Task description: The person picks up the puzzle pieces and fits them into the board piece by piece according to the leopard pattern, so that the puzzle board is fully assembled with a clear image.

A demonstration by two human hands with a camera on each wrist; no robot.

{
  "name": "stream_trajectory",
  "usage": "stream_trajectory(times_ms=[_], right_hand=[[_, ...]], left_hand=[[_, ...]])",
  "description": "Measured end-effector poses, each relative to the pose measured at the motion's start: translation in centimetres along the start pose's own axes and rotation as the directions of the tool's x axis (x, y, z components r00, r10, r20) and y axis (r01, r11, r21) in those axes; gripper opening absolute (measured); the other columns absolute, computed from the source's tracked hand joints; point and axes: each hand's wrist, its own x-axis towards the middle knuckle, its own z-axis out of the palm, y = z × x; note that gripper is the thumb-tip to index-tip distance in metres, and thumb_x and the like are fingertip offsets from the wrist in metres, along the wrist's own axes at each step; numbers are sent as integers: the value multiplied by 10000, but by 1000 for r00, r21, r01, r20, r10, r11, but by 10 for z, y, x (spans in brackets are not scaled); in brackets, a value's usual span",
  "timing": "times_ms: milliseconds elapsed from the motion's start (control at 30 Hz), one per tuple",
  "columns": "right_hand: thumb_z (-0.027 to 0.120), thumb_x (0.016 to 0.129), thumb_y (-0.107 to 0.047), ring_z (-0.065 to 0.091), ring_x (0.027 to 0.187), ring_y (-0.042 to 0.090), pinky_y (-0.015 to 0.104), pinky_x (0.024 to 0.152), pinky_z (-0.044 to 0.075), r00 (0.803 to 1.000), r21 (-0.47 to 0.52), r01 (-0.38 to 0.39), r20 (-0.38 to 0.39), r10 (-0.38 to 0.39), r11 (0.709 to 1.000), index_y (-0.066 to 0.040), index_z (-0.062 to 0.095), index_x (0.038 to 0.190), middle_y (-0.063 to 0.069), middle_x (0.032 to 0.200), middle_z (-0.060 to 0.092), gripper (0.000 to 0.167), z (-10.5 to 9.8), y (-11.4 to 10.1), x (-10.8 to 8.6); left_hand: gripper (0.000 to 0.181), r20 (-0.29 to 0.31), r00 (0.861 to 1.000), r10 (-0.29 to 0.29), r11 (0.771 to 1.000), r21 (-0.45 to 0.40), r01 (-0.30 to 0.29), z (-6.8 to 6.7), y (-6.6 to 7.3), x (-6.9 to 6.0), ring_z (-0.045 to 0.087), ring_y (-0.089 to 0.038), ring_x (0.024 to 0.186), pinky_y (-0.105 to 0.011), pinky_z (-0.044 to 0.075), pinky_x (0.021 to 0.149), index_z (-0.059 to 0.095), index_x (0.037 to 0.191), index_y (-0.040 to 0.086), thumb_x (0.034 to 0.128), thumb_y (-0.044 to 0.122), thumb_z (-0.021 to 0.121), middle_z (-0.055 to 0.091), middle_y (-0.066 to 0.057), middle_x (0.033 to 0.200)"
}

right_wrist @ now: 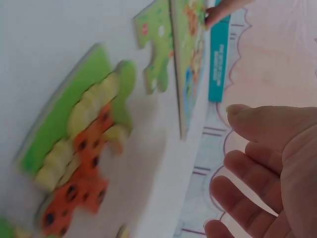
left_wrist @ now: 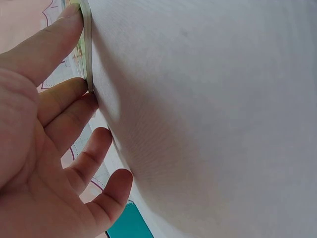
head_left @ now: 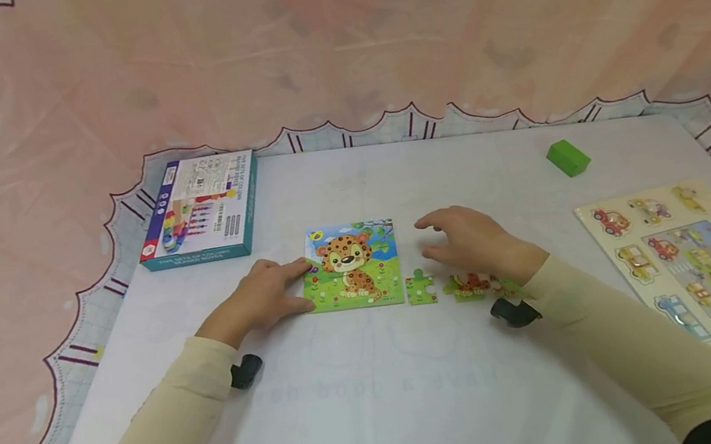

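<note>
A square puzzle board with a spotted leopard cub picture lies mid-table. My left hand touches its left side with thumb and index finger, both fairly straight; the left wrist view shows the board's edge against those fingertips. To the right of the board, my right hand hovers with fingers spread apart and holds nothing. A small green jigsaw piece lies beside the board's lower right corner. Below the right hand lie orange-spotted jigsaw pieces, partly hidden in the head view; one piece shows larger in the right wrist view.
A teal-edged box lies at the back left. Toward the back right sits a green block. A wooden picture board with vehicle and toy shapes lies at the right, partly behind the right forearm. The white table has a scalloped cloth border.
</note>
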Motion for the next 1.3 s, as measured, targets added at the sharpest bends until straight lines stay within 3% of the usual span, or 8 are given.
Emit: stream_trajectory(times_ms=[333,600,967,1300], right_hand=[[698,942,-244,572,1181,334,524,984,457,997,-1,-72,10,72,997,-56,608,1365,156,1341,606,471,-5,21,-17],[683,944,-186,597,1133,351,539,959,464,999,-4,-42,-12,42,999,-2,608,1338,192,1293,627,441,-7,46,-32],[691,931,-197,594,1144,387,570,966,445,997,-62,-81,11,81,995,15,611,1323,213,1269,638,452,-4,75,-44],[674,948,-227,549,1199,415,582,1012,404,993,-29,-114,7,114,993,27,615,1303,227,1285,622,441,-5,87,-51]], left_hand=[[752,3,1000,7,1000,4,-7,0,-1,-1,389,-366,1250,-543,403,1013,439,1532,170,884,353,773,489,-204,1376],[751,-4,1000,14,1000,4,-14,0,-2,1,394,-358,1241,-535,407,1007,448,1527,173,878,359,779,509,-187,1367],[748,-7,1000,19,1000,4,-19,1,-2,0,387,-367,1255,-549,394,1023,448,1527,166,882,355,777,512,-184,1377],[750,-4,1000,5,1000,0,-5,1,-1,0,388,-363,1252,-540,400,1021,451,1526,172,878,356,781,503,-193,1369]])
